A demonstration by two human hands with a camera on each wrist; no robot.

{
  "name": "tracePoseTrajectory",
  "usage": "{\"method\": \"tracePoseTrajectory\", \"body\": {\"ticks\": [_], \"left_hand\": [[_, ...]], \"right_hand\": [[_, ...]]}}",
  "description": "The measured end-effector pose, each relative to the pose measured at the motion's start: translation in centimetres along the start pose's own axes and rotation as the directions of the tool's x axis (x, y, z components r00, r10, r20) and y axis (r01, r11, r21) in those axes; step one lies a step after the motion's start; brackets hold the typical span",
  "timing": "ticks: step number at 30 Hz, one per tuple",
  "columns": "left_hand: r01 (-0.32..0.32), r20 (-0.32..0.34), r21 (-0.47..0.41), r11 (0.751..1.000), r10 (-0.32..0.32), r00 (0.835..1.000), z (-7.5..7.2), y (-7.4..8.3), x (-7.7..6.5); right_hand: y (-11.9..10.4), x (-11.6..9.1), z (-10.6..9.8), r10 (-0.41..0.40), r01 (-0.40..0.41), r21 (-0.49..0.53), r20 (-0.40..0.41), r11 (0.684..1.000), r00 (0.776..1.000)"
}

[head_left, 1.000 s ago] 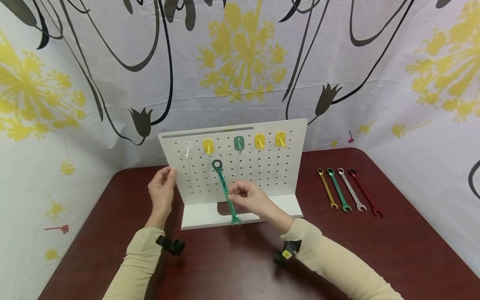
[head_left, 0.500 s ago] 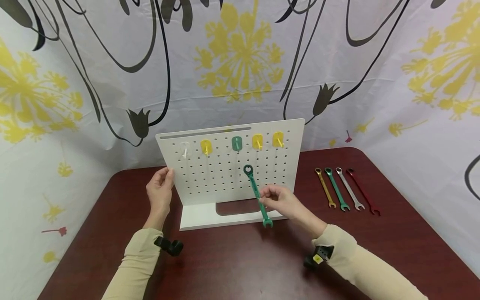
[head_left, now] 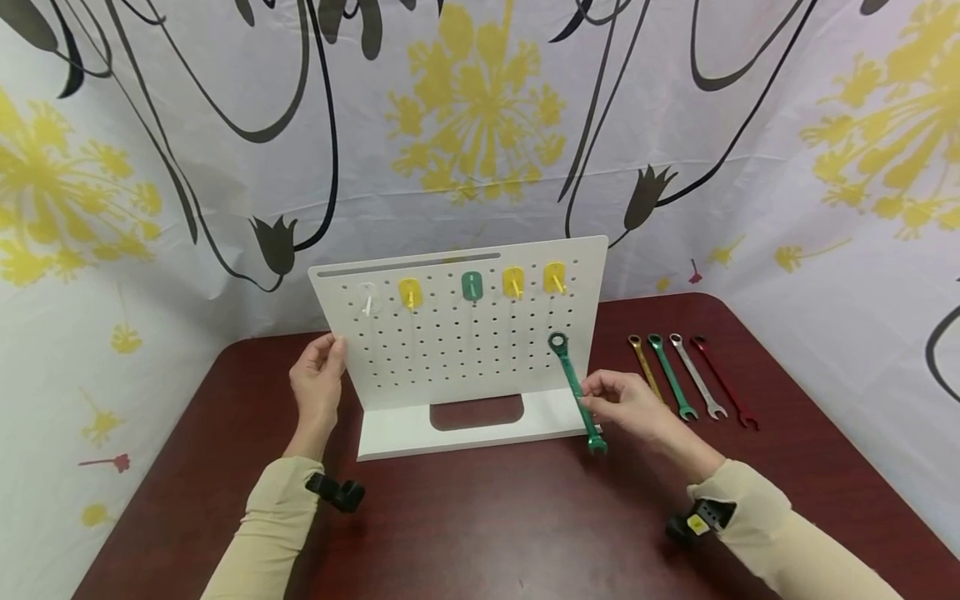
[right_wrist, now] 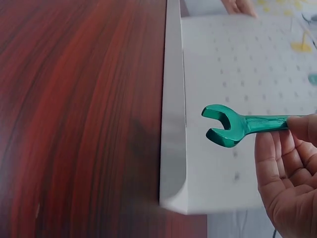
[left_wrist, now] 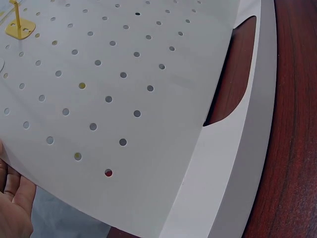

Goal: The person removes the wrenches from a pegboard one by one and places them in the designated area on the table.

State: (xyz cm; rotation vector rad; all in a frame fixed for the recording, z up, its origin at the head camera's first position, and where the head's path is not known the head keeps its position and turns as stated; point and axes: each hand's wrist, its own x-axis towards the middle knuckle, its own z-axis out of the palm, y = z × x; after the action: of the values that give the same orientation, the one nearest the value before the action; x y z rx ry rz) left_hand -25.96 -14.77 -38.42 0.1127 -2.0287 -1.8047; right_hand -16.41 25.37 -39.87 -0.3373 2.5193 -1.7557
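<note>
My right hand pinches a green combination wrench by the middle of its shank, thumb on one side and fingers on the other. Its ring end points up in front of the pegboard's right part, and its open end hangs low by the base's front corner. The white pegboard stands upright on its base. On the board's left edge, my left hand grips with thumb and fingers. Along the top sit a clear hook, yellow hooks and a green hook, all bare.
To the right of the board lie a gold wrench, another green wrench, a silver wrench and a red wrench, side by side on the dark red table. A patterned cloth hangs behind.
My right hand has carried the green wrench rightward across the front of the pegboard, from left of centre to its right edge. The left hand keeps its grip on the board.
</note>
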Motion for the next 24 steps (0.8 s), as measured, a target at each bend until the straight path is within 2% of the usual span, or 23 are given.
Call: {"method": "tracePoseTrajectory", "body": {"ticks": [3, 7, 13, 16, 20, 24], "left_hand": [[-0.003, 0.0, 0.005, 1.0, 0.003, 1.0, 0.1, -1.0, 0.6], [-0.02, 0.003, 0.01, 1.0, 0.02, 1.0, 0.2, -1.3, 0.8], [-0.027, -0.01, -0.01, 1.0, 0.027, 1.0, 0.2, -1.4, 0.9], [-0.027, -0.016, -0.024, 0.999, 0.027, 1.0, 0.2, -1.0, 0.8], [-0.042, -0.015, -0.026, 0.999, 0.041, 0.999, 0.2, 0.5, -0.1], [-0.056, -0.004, -0.023, 0.998, 0.056, 0.998, 0.2, 1.3, -0.7]], "right_hand": [[0.4, -0.8, -1.6, 0.001, -0.002, -0.017, -0.033, 1.0, 0.999], [0.8, -1.8, -3.9, -0.007, 0.002, -0.064, -0.082, 0.998, 0.997], [1.5, -2.7, -7.8, 0.048, -0.075, -0.143, -0.183, 0.987, 0.982], [2.4, -2.8, -10.0, 0.078, -0.121, -0.179, -0.232, 0.976, 0.97], [4.1, -3.0, -12.8, 0.109, -0.17, -0.2, -0.283, 0.965, 0.953], [5.8, -3.6, -15.4, 0.155, -0.205, -0.138, -0.307, 0.969, 0.939]]}}
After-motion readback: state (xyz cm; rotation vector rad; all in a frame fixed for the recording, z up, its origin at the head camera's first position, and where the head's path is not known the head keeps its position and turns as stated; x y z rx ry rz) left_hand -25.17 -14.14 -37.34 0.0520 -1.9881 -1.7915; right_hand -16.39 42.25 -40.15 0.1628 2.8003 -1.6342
